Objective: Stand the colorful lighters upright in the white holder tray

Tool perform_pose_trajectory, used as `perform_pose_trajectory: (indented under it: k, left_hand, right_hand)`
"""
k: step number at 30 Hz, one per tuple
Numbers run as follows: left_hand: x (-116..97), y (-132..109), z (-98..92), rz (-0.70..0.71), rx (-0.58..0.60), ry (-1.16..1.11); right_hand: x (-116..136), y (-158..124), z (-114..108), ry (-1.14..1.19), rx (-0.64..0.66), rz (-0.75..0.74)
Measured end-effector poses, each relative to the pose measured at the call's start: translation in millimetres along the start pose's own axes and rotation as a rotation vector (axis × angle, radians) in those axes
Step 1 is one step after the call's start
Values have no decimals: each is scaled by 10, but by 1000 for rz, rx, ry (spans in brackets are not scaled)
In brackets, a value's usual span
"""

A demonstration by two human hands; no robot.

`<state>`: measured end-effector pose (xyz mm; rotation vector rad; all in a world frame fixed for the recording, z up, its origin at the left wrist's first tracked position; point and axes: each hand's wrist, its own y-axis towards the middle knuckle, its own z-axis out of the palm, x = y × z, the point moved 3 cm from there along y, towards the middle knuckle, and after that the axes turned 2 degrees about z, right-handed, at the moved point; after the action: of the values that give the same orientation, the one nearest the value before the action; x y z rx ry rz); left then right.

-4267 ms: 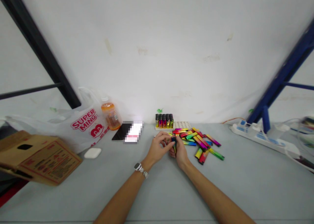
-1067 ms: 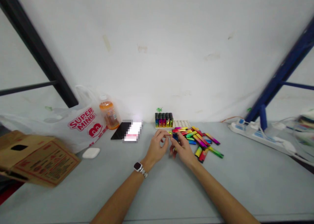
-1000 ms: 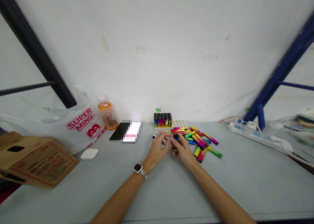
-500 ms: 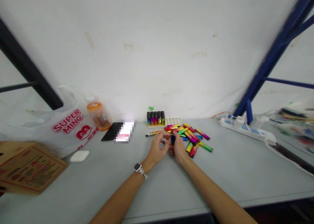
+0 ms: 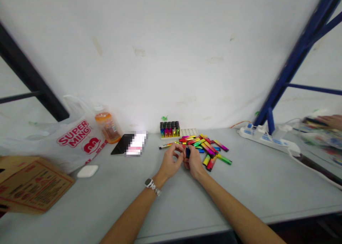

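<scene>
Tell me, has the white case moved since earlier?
No. The white case lies in front of the plastic bag, left of the phone, as before; only the camera shifted.

We can read big red letters, "SUPER MING", on the white plastic bag (image 5: 77,139) at the left of the bench. The brown cardboard box (image 5: 32,183) has red print and the orange drink bottle (image 5: 107,128) has a label, but both are too blurry for us to read.
</scene>
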<state>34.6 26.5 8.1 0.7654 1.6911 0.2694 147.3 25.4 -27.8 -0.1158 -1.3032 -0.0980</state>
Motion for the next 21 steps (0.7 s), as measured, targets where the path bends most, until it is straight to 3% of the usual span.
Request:
perform_pose_trajectory:
  k: [10, 17, 21]
  left_hand:
    - [4, 0, -3, -9, 3, 13]
    - [-9, 1, -16, -15, 6, 13]
    - [-12, 3, -16, -21, 9, 20]
  right_hand:
    - [7, -26, 17, 70, -57, 58]
    - [67, -89, 60, 202, 87, 193]
    - [37, -54, 33, 133, 9, 153]
